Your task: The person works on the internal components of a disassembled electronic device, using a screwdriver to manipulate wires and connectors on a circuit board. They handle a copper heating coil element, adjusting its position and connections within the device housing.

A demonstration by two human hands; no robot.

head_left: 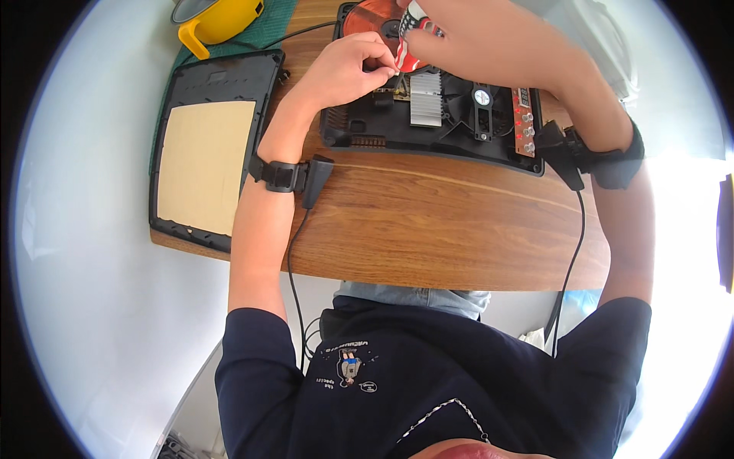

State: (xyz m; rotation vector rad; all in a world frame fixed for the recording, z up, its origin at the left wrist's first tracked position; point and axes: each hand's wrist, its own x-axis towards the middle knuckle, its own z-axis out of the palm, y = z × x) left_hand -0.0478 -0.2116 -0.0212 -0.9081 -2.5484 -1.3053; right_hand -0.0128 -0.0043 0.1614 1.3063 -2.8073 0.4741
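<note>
An opened induction cooker lies at the far side of the table, its inner parts bare. My right hand grips a red, white and black tube above it, with the tip pointing down. Close to that tip, my left hand is closed in a pinch; what its fingers hold is too small to make out. Beneath the hands show a copper coil, a ribbed silver heat sink, a fan and, at the right end, a display board with red lights.
Left of the cooker lies a black cover with a cream sheet on it. A yellow pot stands on a green mat at the far left. Cables hang from the straps on both my forearms past the wooden table's near edge.
</note>
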